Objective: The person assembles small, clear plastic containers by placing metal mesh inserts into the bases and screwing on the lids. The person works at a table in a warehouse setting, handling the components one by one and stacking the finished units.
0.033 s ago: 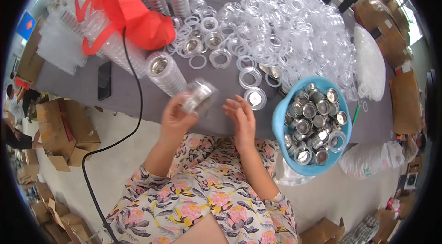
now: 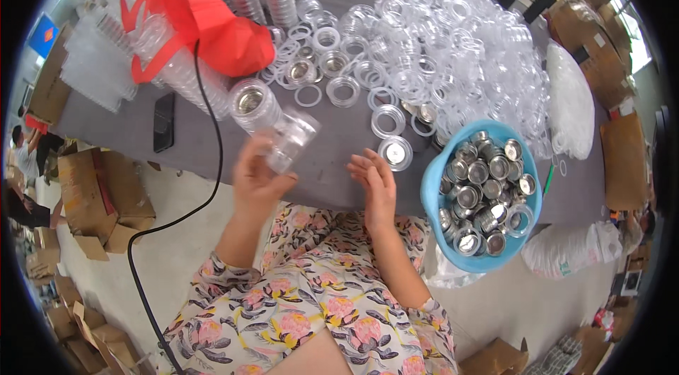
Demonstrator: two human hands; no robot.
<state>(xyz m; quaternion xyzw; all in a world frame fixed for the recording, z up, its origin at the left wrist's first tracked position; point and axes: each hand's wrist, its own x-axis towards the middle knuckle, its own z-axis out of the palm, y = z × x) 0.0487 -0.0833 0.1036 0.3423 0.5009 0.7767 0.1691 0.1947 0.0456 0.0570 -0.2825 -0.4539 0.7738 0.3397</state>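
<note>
My left hand is closed on a clear plastic cup-like piece, blurred by motion, with something silvery showing in it. The piece is tilted and sits right by the near side of a leaning stack of clear round plastic containers, whose top one has a metal disc inside; whether they touch, I cannot tell. My right hand is empty above the front of the table, fingers apart and slightly curled. Beside its fingertips lies a clear ring-shaped piece with a silver centre.
A blue basin of round metal lids stands at the table's right front. Behind is a large heap of clear plastic rings. At left are a red bag, a dark phone and a black cable crossing the edge.
My left hand has moved a little left with the clear plastic piece, bringing it up to the leaning stack. My right hand stays nearly where it was.
</note>
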